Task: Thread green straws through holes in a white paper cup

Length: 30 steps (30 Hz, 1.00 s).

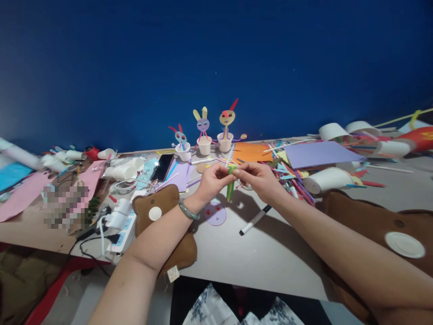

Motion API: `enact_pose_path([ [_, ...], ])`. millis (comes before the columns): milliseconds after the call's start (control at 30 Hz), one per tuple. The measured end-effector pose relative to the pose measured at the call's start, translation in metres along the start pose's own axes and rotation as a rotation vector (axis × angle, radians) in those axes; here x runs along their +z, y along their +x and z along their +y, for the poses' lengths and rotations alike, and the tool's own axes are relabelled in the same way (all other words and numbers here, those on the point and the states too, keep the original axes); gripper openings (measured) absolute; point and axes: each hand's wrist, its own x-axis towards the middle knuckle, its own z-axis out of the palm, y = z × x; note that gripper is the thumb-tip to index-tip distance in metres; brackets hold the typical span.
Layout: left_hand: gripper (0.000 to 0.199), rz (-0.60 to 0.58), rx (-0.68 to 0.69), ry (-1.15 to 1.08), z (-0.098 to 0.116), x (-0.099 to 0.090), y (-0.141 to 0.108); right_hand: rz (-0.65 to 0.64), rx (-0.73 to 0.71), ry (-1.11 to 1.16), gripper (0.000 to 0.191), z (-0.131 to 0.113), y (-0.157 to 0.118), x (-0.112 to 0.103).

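My left hand and my right hand meet above the middle of the table. Between their pinched fingertips is a green and yellow strip, its lower end hanging down; whether it is paper or pipe cleaner I cannot tell. On the table just below lies a round lilac paper face with orange-red eyes. A white marker with a black cap rests to its right. Behind my hands stand three white paper cups, each holding a figure with a paper face and ears or a feather on top.
Brown cushion-like bags lie under both forearms. At left are a power strip with cables and a phone. Orange paper, purple paper and paper rolls lie right. A blue wall rises behind.
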Motion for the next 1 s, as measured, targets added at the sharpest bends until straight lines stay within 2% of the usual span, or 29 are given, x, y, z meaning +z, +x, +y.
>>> enact_pose_path([
  [200, 0.037, -0.226, -0.071, 0.028, -0.005, -0.003, 0.0, 0.111, -0.031, 0.049, 0.04, -0.003, 0.002, -0.002],
  [367, 0.04, -0.222, -0.075, 0.031, -0.005, -0.004, 0.001, 0.077, 0.038, 0.166, 0.045, -0.007, 0.003, -0.004],
  [467, 0.042, -0.212, -0.061, 0.044, -0.005, -0.004, 0.0, 0.108, 0.063, 0.218, 0.047, -0.009, 0.003, -0.003],
  [633, 0.041, -0.258, -0.117, 0.068, -0.005, -0.004, 0.0, 0.164, 0.038, 0.143, 0.046, -0.008, 0.003, -0.004],
  [733, 0.04, -0.221, -0.13, 0.109, -0.007, -0.009, 0.005, 0.11, 0.048, -0.063, 0.05, -0.006, 0.007, -0.016],
  [800, 0.041, -0.159, -0.171, 0.173, -0.011, -0.016, 0.01, 0.078, 0.034, -0.327, 0.046, -0.005, 0.013, -0.029],
  [833, 0.045, -0.128, -0.198, 0.228, -0.014, -0.02, 0.013, 0.065, 0.026, -0.492, 0.038, -0.004, 0.015, -0.036],
  [933, 0.065, -0.063, -0.225, 0.486, -0.02, -0.033, 0.019, -0.134, 0.098, -1.013, 0.023, 0.002, 0.023, -0.051],
  [1000, 0.07, -0.057, -0.235, 0.683, -0.022, -0.037, 0.019, -0.244, 0.166, -1.235, 0.022, 0.007, 0.027, -0.054],
])
